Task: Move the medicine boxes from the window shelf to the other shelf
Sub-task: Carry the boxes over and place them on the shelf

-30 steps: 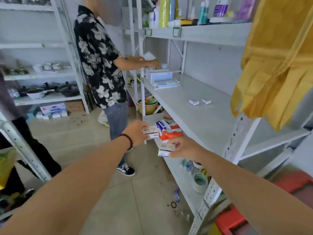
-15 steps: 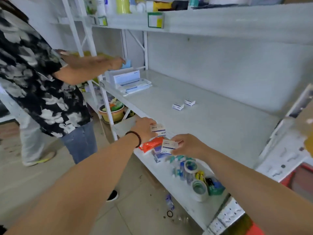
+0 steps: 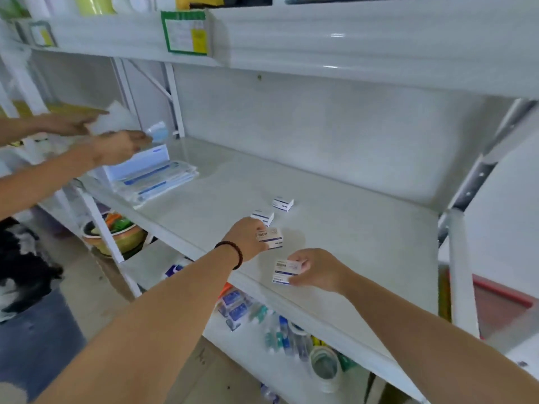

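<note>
My left hand (image 3: 246, 237) grips a small white and blue medicine box (image 3: 271, 238) just above the white shelf board (image 3: 350, 228). To its right, my right hand (image 3: 319, 269) pinches a second box of the same kind (image 3: 285, 272) near the shelf's front edge. Two more small white boxes, one (image 3: 262, 217) directly behind my left hand and one (image 3: 283, 204) a little farther back, lie on the board.
Another person's hands (image 3: 116, 147) work over a stack of blue and white packets (image 3: 154, 176) at the shelf's left end. The lower shelf (image 3: 253, 345) holds tape rolls, small bottles and packs. An upper shelf (image 3: 350, 42) overhangs. A bowl (image 3: 113, 234) sits below left.
Both my hands have moved forward over the shelf board with their boxes, close to the two boxes lying there. The view has closed in on the shelf.
</note>
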